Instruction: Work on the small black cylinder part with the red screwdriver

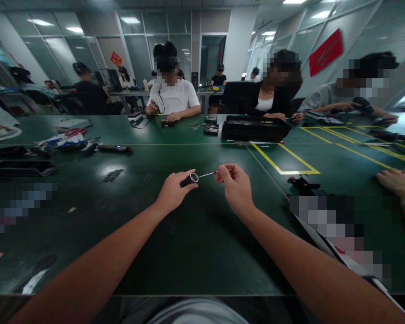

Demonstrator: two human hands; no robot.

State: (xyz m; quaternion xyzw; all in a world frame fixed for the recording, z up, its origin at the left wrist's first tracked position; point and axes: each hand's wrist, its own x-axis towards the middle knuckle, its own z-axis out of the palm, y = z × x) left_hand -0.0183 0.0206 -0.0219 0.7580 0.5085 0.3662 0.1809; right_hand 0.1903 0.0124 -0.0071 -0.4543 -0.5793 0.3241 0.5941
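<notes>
My left hand [173, 191] is closed round a small black cylindrical part [189, 179] with a round silver-rimmed end, held above the green table [189, 243]. My right hand [235, 184] pinches the red handle of a thin screwdriver [209, 173]. Its metal tip points left and touches the end of the black part. Both hands hover near the middle of the table, a short way apart.
A black device [254, 127] and small parts lie at the far side, where several people sit working. Tools and a red-handled item [76, 132] lie at the far left. Yellow tape lines [283, 171] mark the right. Another person's hand [400, 182] rests at the right edge beside a black object [305, 183].
</notes>
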